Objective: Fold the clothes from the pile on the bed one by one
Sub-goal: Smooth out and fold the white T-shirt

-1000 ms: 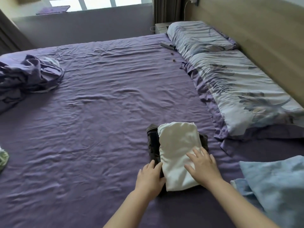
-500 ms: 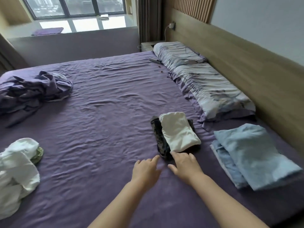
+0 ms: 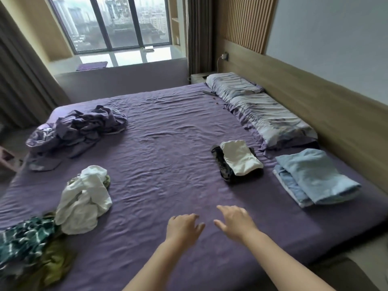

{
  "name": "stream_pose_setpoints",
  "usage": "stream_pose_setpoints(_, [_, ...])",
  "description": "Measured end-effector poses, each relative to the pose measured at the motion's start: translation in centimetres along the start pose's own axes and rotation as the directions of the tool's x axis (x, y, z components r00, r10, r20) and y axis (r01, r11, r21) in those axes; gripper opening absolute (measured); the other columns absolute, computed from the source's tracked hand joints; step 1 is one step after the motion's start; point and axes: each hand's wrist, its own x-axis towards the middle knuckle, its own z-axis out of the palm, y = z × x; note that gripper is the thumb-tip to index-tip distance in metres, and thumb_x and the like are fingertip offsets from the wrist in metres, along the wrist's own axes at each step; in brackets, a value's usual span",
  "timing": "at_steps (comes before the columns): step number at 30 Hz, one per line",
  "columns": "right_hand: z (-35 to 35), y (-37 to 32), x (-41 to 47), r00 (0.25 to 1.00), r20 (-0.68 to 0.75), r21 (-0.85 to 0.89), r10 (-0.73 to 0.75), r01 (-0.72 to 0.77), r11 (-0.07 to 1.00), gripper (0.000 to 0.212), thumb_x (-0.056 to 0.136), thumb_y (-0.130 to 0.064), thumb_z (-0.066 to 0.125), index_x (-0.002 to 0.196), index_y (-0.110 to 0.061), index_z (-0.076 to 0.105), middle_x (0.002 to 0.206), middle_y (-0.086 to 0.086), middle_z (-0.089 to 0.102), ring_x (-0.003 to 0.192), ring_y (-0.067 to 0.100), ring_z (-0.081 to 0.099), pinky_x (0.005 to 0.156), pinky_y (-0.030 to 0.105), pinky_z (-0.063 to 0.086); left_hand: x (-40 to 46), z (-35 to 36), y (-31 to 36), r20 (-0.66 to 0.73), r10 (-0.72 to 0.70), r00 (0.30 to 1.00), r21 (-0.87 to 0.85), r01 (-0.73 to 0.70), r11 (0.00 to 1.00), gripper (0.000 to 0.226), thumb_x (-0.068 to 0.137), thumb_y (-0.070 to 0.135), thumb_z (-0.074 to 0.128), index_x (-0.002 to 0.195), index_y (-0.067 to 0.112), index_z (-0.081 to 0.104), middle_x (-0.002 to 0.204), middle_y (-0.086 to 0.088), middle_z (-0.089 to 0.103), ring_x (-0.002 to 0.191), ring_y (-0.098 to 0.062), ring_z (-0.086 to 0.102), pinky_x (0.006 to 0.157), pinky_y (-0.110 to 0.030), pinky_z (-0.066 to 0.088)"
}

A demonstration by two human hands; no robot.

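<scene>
Purple wrinkled bedsheet (image 3: 168,164) fills our view, with a window beyond and a wooden headboard to our right. Both our hands hover empty over the near edge, fingers spread and relaxed: left hand (image 3: 183,227), right hand (image 3: 235,222). The next garment lies to our left: a crumpled white cotton garment (image 3: 84,196) heaped on a patterned teal and olive pile of clothes (image 3: 27,240), so we judge our left hand the nearer one. It is bunched, with no clear long axis. To our right sit the folded white cloth on a dark folded garment (image 3: 239,157) and folded pale blue clothes (image 3: 312,177).
</scene>
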Motion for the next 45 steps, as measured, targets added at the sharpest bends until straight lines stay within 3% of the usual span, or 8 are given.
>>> stream_pose_setpoints(5, [2.7,-4.1,-2.4,0.991,0.051,-0.028,-0.126,0.128,0.991,0.058,0.094,-0.051,0.039,0.144,-0.021,0.033,0.142,0.0,0.045,0.129,0.022,0.041,0.104,0.032,0.031,-6.5,1.8,-3.0,-0.023,-0.186,0.982,-0.048,0.185,0.982,0.047,0.093,0.056,0.039,0.128,0.028,0.056,0.128,0.001,0.061,0.121,-0.018,0.053,0.097,-0.028,0.036])
stream_pose_setpoints(9, [4.9,-7.9,-3.5,0.964,0.073,-0.051,-0.258,0.262,0.964,0.049,0.094,-0.051,0.04,0.133,-0.021,0.045,0.135,0.0,0.052,0.124,0.023,0.046,0.099,0.033,0.035,-11.9,3.1,-4.9,-0.001,-0.329,0.945,-0.066,0.328,0.942,0.046,0.093,0.055,0.039,0.121,0.025,0.06,0.124,0.0,0.063,0.117,-0.021,0.056,0.094,-0.029,0.038])
stream_pose_setpoints(15, [7.6,-16.1,-4.8,0.94,0.124,0.015,-0.318,0.318,0.948,0.034,0.095,-0.047,0.04,0.113,-0.021,0.054,0.122,0.001,0.061,0.117,0.023,0.053,0.088,0.03,0.041,-21.1,4.4,-10.3,0.042,-0.54,0.841,-0.216,0.535,0.817,0.046,0.093,0.055,0.04,0.118,0.023,0.061,0.123,0.001,0.063,0.116,-0.019,0.056,0.095,-0.029,0.039])
stream_pose_setpoints(19, [7.9,-21.6,-4.9,0.928,0.088,0.07,-0.363,0.358,0.931,0.036,0.095,-0.047,0.041,0.12,-0.025,0.054,0.121,-0.002,0.063,0.116,0.02,0.055,0.088,0.027,0.04,-25.2,4.7,-15.5,0.061,-0.628,0.776,-0.282,0.617,0.735,0.042,0.093,0.054,0.041,0.114,0.024,0.062,0.12,0.004,0.064,0.113,-0.017,0.057,0.093,-0.027,0.038])
stream_pose_setpoints(33, [7.9,-41.8,1.0,0.973,-0.001,0.303,-0.23,0.219,0.927,0.033,0.092,-0.046,0.049,0.113,-0.025,0.062,0.11,-0.005,0.067,0.105,0.014,0.06,0.08,0.026,0.043,-28.5,-0.7,-38.0,-0.006,-0.604,0.797,-0.328,0.569,0.754,0.043,0.093,0.058,0.04,0.116,0.03,0.063,0.116,0.008,0.066,0.111,-0.011,0.059,0.09,-0.025,0.041])
stream_pose_setpoints(40, [7.3,-43.9,7.6,0.982,0.048,0.224,-0.183,0.168,0.96,0.031,0.092,-0.047,0.045,0.101,-0.021,0.06,0.107,-0.001,0.066,0.103,0.019,0.059,0.069,0.028,0.035,-20.8,-3.2,-42.7,0.01,-0.516,0.856,-0.325,0.491,0.808,0.041,0.093,0.056,0.041,0.111,0.028,0.065,0.114,0.007,0.067,0.11,-0.014,0.059,0.086,-0.026,0.041])
stream_pose_setpoints(45, [6.8,-45.0,16.2,0.971,0.118,0.221,-0.206,0.176,0.959,0.029,0.092,-0.045,0.046,0.096,-0.019,0.06,0.107,-0.001,0.066,0.103,0.02,0.058,0.075,0.03,0.04,-14.4,-4.0,-45.6,0.086,-0.542,0.836,-0.331,0.537,0.776,0.041,0.093,0.055,0.041,0.111,0.027,0.065,0.114,0.005,0.066,0.11,-0.016,0.059,0.088,-0.028,0.043])
